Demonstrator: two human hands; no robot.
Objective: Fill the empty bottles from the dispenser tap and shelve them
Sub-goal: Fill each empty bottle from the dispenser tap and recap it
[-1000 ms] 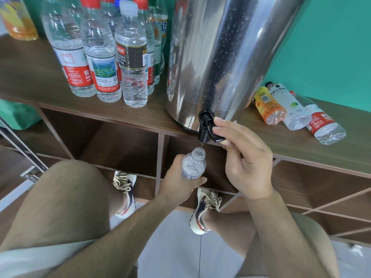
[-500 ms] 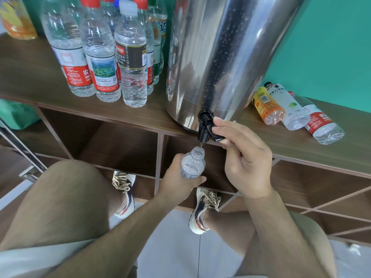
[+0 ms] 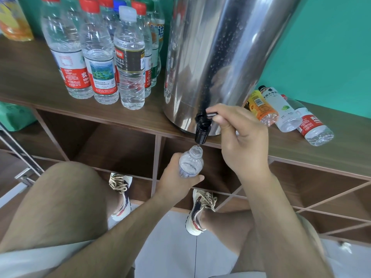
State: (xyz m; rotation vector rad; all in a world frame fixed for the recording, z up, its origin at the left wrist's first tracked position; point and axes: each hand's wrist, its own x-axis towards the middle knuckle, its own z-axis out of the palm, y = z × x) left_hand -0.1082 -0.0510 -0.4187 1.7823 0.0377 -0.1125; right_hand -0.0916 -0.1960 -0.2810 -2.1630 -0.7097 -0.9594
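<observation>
Upright bottles crowd shelf top left of dispenser; lying bottles right; cubbies open.

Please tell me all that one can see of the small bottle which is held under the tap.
The bottle is small, of clear plastic, with no cap on its threaded neck. It stands nearly upright, its open mouth just below the black tap, apparently not touching it. The left hand grips its lower body and hides the base. How much water is inside cannot be told.
</observation>
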